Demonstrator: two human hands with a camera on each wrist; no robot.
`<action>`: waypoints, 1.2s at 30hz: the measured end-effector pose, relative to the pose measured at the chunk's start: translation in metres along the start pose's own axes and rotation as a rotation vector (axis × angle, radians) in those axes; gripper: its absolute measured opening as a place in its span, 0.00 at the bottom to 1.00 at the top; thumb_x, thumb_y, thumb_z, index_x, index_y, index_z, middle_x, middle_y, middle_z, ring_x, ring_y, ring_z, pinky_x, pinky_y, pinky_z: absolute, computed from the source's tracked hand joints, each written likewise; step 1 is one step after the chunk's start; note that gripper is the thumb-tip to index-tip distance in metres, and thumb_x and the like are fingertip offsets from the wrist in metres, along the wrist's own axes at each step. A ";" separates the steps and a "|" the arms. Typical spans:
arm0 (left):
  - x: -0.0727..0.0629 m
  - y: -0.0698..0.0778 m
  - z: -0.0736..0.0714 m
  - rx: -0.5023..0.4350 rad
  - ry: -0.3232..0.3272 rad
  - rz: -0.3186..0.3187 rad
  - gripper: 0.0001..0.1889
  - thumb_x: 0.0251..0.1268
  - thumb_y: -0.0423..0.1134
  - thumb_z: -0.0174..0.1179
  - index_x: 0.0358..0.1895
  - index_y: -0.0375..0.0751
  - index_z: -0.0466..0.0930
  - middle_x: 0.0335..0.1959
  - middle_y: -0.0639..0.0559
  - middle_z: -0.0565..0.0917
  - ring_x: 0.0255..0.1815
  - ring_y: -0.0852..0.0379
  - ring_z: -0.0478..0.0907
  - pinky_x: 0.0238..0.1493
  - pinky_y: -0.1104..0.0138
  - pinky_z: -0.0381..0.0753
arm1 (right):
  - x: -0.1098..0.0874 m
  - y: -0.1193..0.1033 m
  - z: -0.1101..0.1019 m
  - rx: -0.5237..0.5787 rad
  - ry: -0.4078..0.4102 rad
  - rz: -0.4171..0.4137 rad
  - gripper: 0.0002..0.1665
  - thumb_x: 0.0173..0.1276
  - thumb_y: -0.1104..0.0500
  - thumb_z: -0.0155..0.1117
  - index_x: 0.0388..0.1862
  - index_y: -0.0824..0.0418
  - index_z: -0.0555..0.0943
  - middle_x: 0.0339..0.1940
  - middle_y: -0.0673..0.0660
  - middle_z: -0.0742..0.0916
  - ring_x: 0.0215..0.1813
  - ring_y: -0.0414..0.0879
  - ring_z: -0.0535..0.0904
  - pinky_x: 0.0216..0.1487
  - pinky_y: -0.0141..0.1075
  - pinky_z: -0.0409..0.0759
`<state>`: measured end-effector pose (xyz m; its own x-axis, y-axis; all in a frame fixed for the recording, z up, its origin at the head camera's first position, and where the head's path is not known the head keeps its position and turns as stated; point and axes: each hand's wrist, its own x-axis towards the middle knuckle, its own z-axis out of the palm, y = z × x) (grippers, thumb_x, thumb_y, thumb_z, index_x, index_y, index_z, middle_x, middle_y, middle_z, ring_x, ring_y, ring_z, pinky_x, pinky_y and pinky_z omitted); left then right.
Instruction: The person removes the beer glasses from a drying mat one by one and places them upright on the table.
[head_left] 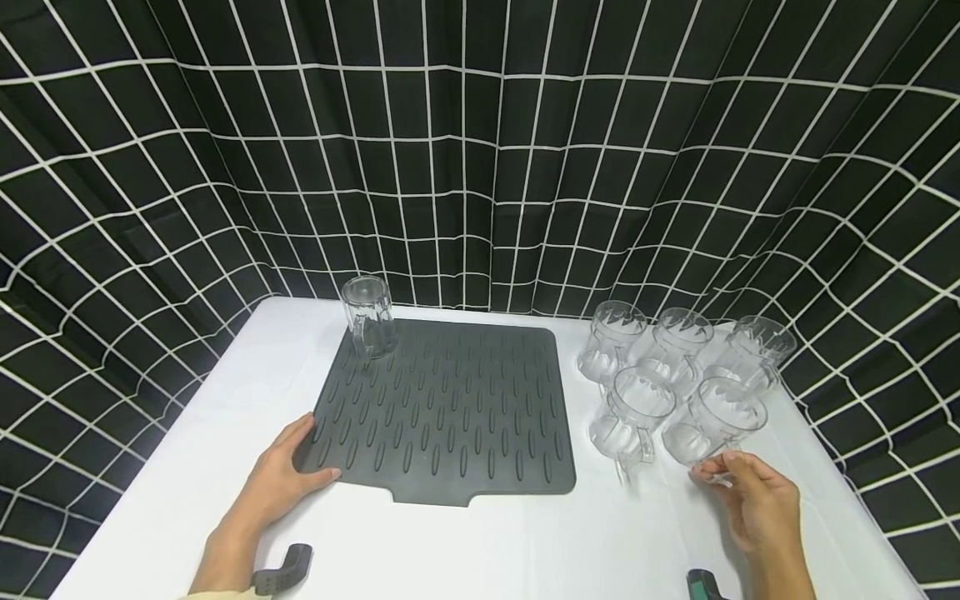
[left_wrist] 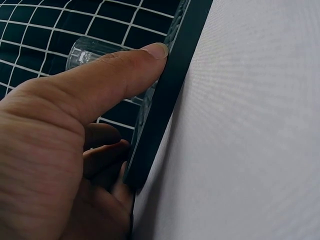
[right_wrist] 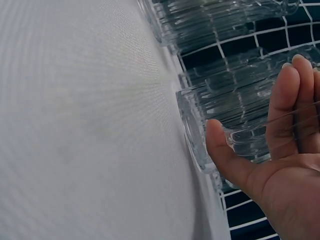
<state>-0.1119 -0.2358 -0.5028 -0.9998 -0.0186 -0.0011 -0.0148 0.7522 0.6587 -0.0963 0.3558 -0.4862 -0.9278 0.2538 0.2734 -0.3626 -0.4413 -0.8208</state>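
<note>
At the near left corner of the dark grey ribbed drying mat (head_left: 442,408), my left hand (head_left: 281,479) rests with the thumb along the front edge and the fingers by the left side. The left wrist view shows the thumb (left_wrist: 125,70) against the mat's edge (left_wrist: 165,105). My right hand (head_left: 757,500) holds the handle of the nearest right glass mug (head_left: 712,421), which stands on the white table. In the right wrist view, thumb and fingers lie around that mug's (right_wrist: 225,110) handle. Another glass mug (head_left: 371,321) stands upside down on the mat's far left corner.
Several more clear glass mugs stand close together at the right, among them a near one (head_left: 637,408) and a far one (head_left: 611,342). White cloth covers the table (head_left: 510,550). A black curtain with white grid lines (head_left: 465,167) encloses the back and sides.
</note>
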 end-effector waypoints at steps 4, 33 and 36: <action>0.000 0.001 0.001 0.005 -0.002 -0.011 0.53 0.46 0.53 0.74 0.72 0.30 0.56 0.73 0.35 0.56 0.72 0.32 0.51 0.67 0.38 0.53 | 0.002 0.001 -0.001 0.068 -0.069 -0.016 0.15 0.72 0.78 0.43 0.31 0.84 0.78 0.24 0.69 0.84 0.27 0.58 0.85 0.34 0.46 0.86; 0.000 0.005 0.000 0.004 -0.002 -0.010 0.53 0.46 0.51 0.75 0.72 0.28 0.56 0.73 0.35 0.56 0.72 0.33 0.51 0.68 0.39 0.53 | 0.003 -0.002 -0.005 0.020 -0.066 0.037 0.18 0.76 0.71 0.44 0.33 0.80 0.80 0.27 0.68 0.86 0.30 0.57 0.86 0.35 0.45 0.87; 0.000 0.005 0.000 0.008 0.000 -0.008 0.53 0.46 0.52 0.74 0.72 0.28 0.56 0.73 0.35 0.56 0.72 0.33 0.51 0.68 0.39 0.53 | 0.002 -0.002 -0.004 0.008 -0.067 0.030 0.18 0.76 0.71 0.44 0.33 0.80 0.79 0.28 0.68 0.86 0.29 0.56 0.86 0.35 0.45 0.87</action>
<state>-0.1123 -0.2325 -0.4994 -0.9997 -0.0247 -0.0067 -0.0231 0.7573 0.6527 -0.0972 0.3605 -0.4864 -0.9420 0.1819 0.2820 -0.3349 -0.4552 -0.8250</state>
